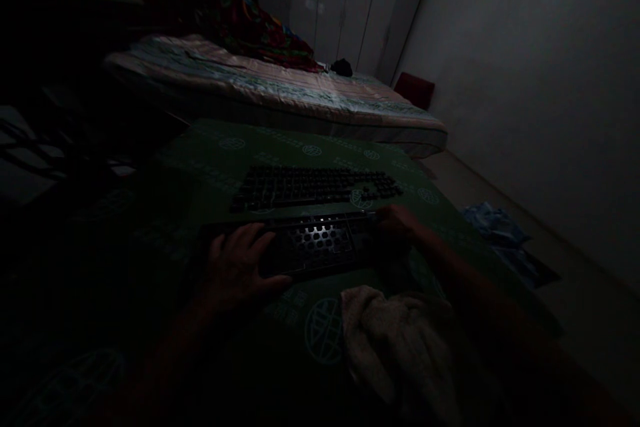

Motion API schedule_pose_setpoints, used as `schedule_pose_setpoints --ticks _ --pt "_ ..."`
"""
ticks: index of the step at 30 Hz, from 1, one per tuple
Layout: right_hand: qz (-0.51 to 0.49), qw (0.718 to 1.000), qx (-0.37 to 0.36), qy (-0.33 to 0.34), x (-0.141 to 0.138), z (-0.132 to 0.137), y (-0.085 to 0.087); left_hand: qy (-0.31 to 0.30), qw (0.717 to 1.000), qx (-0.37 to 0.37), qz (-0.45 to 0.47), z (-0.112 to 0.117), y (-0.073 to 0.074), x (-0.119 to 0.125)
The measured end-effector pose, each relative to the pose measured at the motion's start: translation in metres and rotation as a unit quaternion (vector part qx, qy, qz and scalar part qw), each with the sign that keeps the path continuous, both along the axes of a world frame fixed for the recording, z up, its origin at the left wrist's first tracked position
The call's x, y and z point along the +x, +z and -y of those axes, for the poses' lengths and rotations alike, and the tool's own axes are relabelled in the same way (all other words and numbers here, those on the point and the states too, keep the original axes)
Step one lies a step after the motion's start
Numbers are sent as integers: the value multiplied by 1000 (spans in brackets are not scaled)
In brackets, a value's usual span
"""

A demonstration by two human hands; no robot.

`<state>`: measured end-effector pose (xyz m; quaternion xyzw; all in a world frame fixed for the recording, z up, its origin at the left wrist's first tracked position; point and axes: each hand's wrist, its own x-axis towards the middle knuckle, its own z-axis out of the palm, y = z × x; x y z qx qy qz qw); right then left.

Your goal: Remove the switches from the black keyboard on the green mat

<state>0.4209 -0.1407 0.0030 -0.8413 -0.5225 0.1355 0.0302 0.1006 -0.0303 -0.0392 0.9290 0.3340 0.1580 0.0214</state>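
A dark keyboard (327, 247) without keycaps on its middle part lies across the green tabletop, its rows of holes catching some light. My left hand (237, 267) spans its left end, fingers spread over the top and thumb along the near edge. At the far right corner my right hand (397, 223) is closed; a small pale bit shows by its fingertips, too dark to name. Just beyond the keyboard, loose black keycaps (300, 185) lie laid out in keyboard order. A crumpled light cloth (395, 340) rests on the near side, below my right forearm.
The green table cover (325, 143) carries pale globe prints. Behind the table stands a bed (280, 83) with a dark red patterned blanket (265, 37). Blue cloth (495, 227) lies on the floor at right, near the white wall (530, 67). The room is very dim.
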Motion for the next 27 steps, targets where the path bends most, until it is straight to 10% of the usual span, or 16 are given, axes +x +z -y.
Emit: schedule_pose_setpoints --ticks 27 --pt "119 992 -43 -15 4 12 4 0 1000 6 -8 1 2 1"
